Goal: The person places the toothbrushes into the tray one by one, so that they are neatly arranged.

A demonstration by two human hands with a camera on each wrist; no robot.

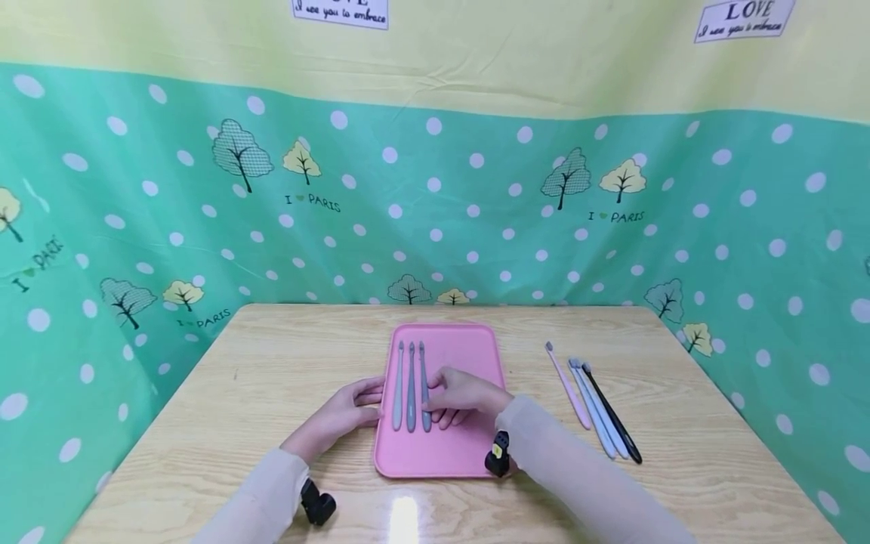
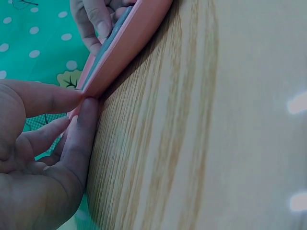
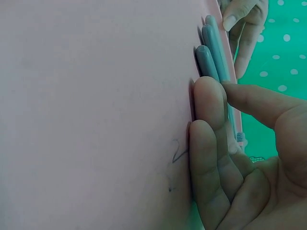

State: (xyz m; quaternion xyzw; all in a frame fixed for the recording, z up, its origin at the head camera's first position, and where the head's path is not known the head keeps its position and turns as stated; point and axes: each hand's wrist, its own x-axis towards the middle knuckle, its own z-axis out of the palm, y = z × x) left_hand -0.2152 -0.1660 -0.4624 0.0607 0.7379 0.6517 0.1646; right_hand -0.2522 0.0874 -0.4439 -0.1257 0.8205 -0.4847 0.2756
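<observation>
Three grey-toned toothbrushes lie side by side on a pink tray [image 1: 462,457], heads toward the far edge. My right hand [image 1: 465,397] pinches the handle of the rightmost one, a grey toothbrush [image 1: 423,370], between thumb and finger. In the right wrist view its handle end [image 3: 205,60] shows beyond the fingertips. The middle toothbrush [image 1: 411,393] and the paler left toothbrush [image 1: 399,389] lie beside it. At the tray's left rim, my left hand [image 1: 343,415] holds the edge with thumb and fingers; the left wrist view shows its fingertips against the rim [image 2: 115,62].
Right of the tray on the wooden table [image 1: 285,355] lie a pink toothbrush [image 1: 567,385], light blue toothbrushes [image 1: 594,412] and a black toothbrush [image 1: 615,415]. A green dotted curtain [image 1: 435,227] hangs behind the table. Faint pen marks [image 3: 178,151] show on the tray.
</observation>
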